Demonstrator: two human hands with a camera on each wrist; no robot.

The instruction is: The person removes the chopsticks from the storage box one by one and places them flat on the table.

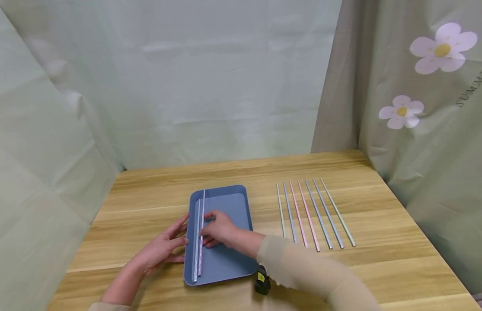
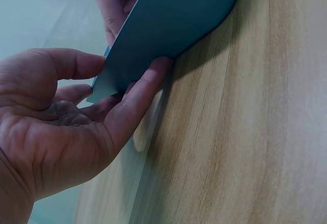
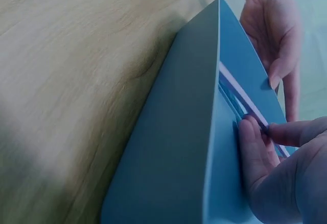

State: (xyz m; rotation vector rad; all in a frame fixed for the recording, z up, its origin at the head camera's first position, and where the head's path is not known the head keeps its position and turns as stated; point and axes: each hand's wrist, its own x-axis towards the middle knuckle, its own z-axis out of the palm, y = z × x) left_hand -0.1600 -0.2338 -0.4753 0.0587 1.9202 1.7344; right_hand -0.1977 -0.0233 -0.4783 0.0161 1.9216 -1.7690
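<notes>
A blue-grey tray [image 1: 229, 259] lies on the wooden table. My left hand [image 1: 163, 248] rests at its left side, fingers and thumb touching the outer wall and rim. Inside the tray, my right hand [image 1: 222, 228] pinches a pink chopstick [image 3: 240, 92] between thumb and fingers. This chopstick runs lengthwise, with its far end at the tray's far rim. Just left of it lies a blue chopstick [image 1: 196, 259] along the left wall. The right fingers hide part of the pink chopstick's middle in the right wrist view.
Right of the tray, several green, blue and pink chopsticks [image 1: 307, 203] lie side by side on the table [image 1: 396, 259]. A small black device [image 1: 262, 283] shows by the right sleeve. Pale curtains [image 1: 225, 86] hang behind and at both sides.
</notes>
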